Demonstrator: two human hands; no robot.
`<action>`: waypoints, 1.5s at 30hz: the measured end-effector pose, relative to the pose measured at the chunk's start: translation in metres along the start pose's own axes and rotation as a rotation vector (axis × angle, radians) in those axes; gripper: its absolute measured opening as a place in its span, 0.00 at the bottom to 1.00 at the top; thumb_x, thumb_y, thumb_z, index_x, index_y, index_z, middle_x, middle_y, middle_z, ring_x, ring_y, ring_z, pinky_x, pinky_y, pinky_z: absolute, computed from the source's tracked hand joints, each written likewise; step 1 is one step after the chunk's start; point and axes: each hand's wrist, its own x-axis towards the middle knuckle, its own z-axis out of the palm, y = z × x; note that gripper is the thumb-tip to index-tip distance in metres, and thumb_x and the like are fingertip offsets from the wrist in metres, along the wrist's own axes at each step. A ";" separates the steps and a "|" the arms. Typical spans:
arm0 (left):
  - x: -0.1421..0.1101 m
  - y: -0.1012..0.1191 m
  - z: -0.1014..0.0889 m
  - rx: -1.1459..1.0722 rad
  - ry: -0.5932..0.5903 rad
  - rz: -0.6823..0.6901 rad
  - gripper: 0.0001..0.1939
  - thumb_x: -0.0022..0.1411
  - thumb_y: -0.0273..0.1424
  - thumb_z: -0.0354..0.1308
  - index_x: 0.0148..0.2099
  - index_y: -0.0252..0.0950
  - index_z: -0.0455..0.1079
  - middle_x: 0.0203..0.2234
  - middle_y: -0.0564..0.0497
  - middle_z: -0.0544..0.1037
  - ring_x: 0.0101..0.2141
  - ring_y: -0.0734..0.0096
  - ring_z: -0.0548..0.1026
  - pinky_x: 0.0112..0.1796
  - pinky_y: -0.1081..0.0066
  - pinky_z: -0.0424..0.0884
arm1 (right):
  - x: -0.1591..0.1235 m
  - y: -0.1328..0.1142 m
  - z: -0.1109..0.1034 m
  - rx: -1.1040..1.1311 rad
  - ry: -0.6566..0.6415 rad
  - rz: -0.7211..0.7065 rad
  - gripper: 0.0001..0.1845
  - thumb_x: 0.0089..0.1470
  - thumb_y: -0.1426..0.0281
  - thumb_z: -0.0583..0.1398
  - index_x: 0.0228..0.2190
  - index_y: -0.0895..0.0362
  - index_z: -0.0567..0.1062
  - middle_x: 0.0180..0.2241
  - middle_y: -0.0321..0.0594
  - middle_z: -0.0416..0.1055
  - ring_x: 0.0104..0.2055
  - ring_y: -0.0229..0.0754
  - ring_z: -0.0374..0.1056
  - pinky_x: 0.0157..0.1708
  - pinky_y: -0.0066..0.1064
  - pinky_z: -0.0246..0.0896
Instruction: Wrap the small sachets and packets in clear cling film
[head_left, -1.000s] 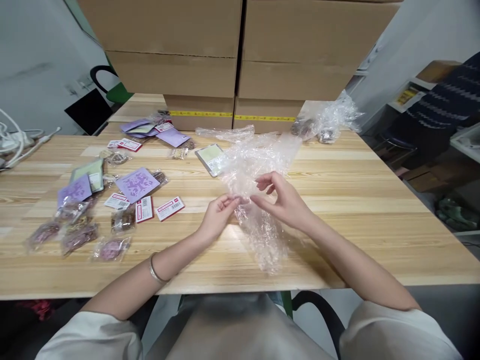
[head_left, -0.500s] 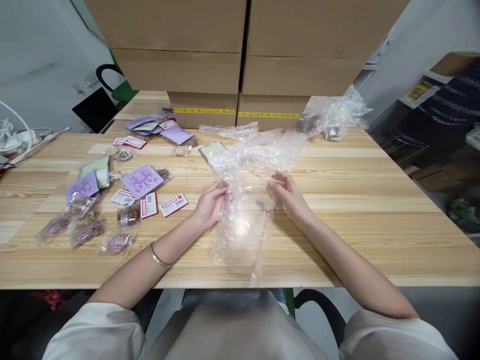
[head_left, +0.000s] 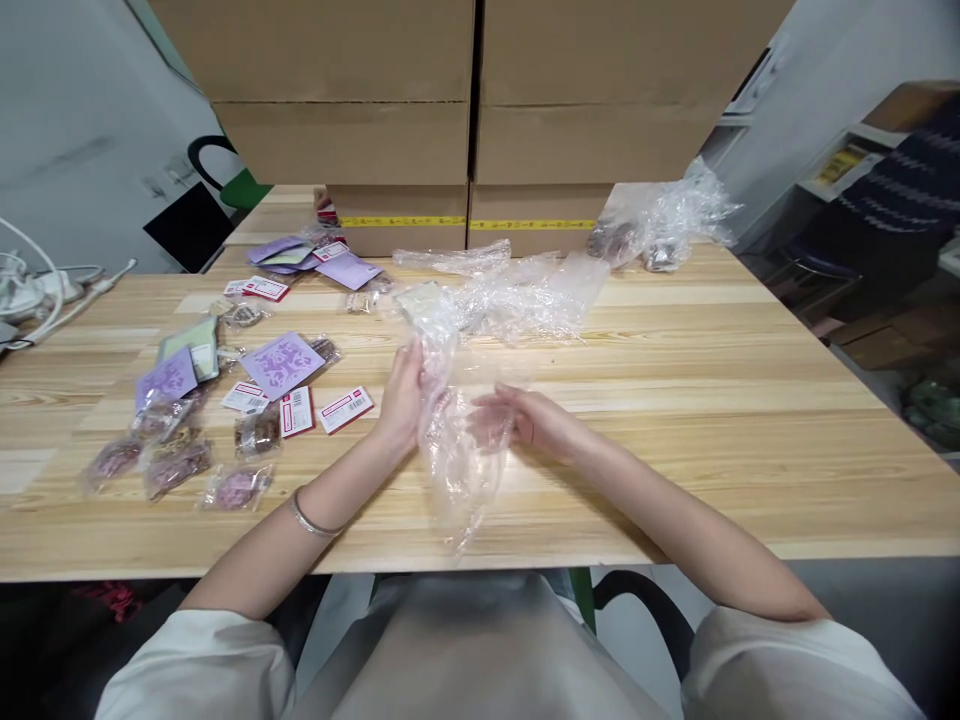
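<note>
My left hand [head_left: 403, 398] is closed on a crumpled sheet of clear bubble wrap [head_left: 454, 480], which hangs down toward the table's front edge. My right hand [head_left: 529, 420] is at the wrap's right side, fingers stretched out to the left and partly seen through the film. A pale green packet [head_left: 421, 300] lies just beyond my left hand, partly under clear plastic. More crumpled clear wrap [head_left: 525, 300] is spread behind both hands. Left of my left hand are red-and-white label cards [head_left: 345, 409], a purple patterned packet [head_left: 282, 364] and a small bagged pink item [head_left: 237, 488].
Large cardboard boxes [head_left: 337, 140] stand across the back of the wooden table [head_left: 675, 420]. Another heap of clear wrap [head_left: 675, 215] sits at the back right. Purple packets [head_left: 349, 270] are piled at the back left. White cables [head_left: 56, 295] lie at the far left.
My right hand has moved left and a little toward me, closer to my left hand. My left hand has shifted slightly left, and the wrap has narrowed and bunched up.
</note>
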 end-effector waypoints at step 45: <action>0.022 0.047 -0.050 0.809 0.104 0.255 0.06 0.64 0.28 0.59 0.32 0.37 0.71 0.10 0.59 0.63 0.11 0.75 0.57 0.18 0.75 0.47 | -0.014 -0.043 -0.122 -1.080 0.895 -0.383 0.20 0.65 0.58 0.48 0.41 0.55 0.75 0.20 0.36 0.69 0.21 0.41 0.64 0.31 0.34 0.59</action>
